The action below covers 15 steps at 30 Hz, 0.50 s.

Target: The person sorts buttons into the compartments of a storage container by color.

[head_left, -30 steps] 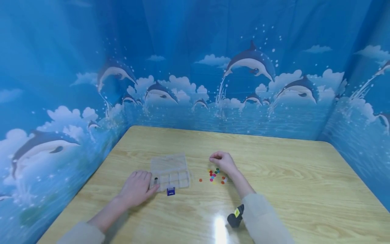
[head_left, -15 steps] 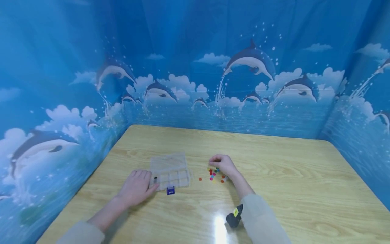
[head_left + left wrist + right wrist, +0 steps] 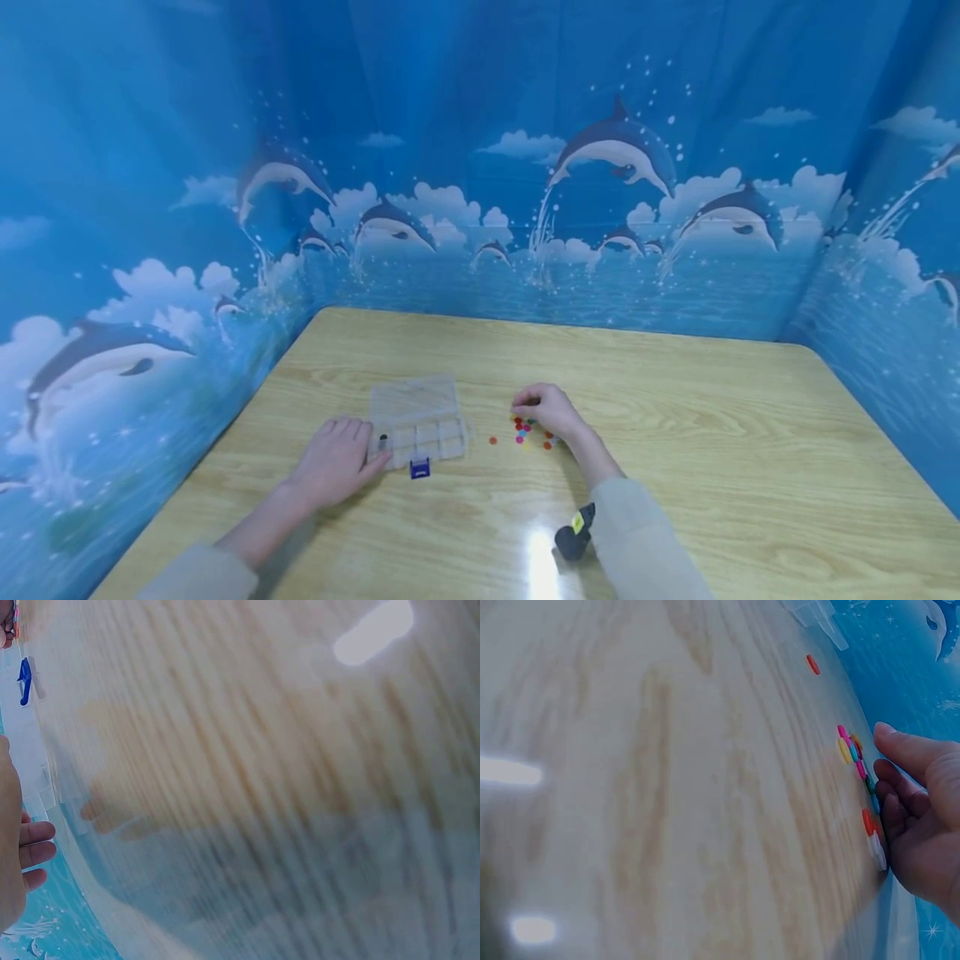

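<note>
A clear plastic compartment box (image 3: 427, 439) lies with its lid (image 3: 414, 398) folded back and a purple latch (image 3: 420, 469) at its front. My left hand (image 3: 335, 461) rests at the box's left end, thumb along the front corner. One small dark round piece (image 3: 383, 437) sits in the leftmost compartment. Right of the box, my right hand (image 3: 551, 410) is low over small coloured button-like discs (image 3: 520, 439), its fingertips at the far edge of the group. In the right wrist view its fingers are curled; whether a disc is between the fingertips is hidden.
A single orange disc (image 3: 492, 441) lies between the box and the group. A black device with a yellow label (image 3: 573, 537) is beside the right sleeve. The wooden table (image 3: 750, 450) is bordered by blue dolphin-print curtains (image 3: 465, 125).
My right hand has come down slightly toward the discs, covering some at the far side of the group. The left hand and the box have stayed put.
</note>
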Tool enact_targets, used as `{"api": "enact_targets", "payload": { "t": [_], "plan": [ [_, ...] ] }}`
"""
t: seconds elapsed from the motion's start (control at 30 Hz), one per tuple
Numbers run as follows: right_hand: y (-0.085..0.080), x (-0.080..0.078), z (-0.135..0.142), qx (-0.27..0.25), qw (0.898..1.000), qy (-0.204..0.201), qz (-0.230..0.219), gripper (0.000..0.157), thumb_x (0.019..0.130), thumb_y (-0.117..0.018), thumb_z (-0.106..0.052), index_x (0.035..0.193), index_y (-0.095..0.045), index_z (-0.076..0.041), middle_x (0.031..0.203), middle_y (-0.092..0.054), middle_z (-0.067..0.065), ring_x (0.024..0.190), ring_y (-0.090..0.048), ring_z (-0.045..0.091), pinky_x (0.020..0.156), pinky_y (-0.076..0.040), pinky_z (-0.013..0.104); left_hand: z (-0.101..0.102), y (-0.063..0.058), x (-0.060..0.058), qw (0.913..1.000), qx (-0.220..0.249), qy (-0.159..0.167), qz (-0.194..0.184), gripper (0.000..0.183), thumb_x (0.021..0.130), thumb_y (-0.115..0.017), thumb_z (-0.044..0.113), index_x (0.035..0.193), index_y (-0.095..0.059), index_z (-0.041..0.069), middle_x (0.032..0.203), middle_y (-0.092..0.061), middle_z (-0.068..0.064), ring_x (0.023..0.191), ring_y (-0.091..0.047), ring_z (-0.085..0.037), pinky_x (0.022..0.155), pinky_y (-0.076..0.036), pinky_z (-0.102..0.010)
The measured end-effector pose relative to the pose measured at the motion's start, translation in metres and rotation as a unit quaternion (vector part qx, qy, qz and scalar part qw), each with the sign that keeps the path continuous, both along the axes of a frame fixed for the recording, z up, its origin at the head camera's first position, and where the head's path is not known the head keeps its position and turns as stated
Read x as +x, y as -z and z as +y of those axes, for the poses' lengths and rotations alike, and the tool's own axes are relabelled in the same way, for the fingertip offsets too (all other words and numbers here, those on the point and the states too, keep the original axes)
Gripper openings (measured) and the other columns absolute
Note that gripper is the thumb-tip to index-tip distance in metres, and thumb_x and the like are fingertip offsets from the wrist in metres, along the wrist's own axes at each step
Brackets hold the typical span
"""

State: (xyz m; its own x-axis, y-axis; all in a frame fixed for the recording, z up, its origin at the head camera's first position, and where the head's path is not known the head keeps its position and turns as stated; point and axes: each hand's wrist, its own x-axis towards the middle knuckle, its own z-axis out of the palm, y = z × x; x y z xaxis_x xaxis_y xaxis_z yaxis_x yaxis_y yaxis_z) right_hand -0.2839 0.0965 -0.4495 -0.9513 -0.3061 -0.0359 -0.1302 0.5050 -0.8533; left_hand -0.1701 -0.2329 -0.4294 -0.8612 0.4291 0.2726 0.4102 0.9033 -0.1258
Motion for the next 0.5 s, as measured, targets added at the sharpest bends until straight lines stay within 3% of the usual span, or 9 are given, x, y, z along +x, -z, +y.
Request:
{"api": "enact_targets", "payload": {
  "t": [0.5],
  "plan": [
    [-0.0012, 0.0026, -0.0008, 0.042, 0.998, -0.021, 0.042, 0.005, 0.082, -0.07, -0.008, 0.086, -0.07, -0.007, 0.089, -0.057, 0.001, 0.082, -0.053, 0.015, 0.076, -0.046, 0.032, -0.001, 0.0028, -0.0008, 1.0, 0.004, 0.002, 0.006, 0.042, 0.089, -0.055, 0.042, 0.088, -0.054, 0.0, 0.089, -0.058, -0.017, 0.09, -0.056, -0.033, 0.084, -0.043, -0.047]
  ]
}}
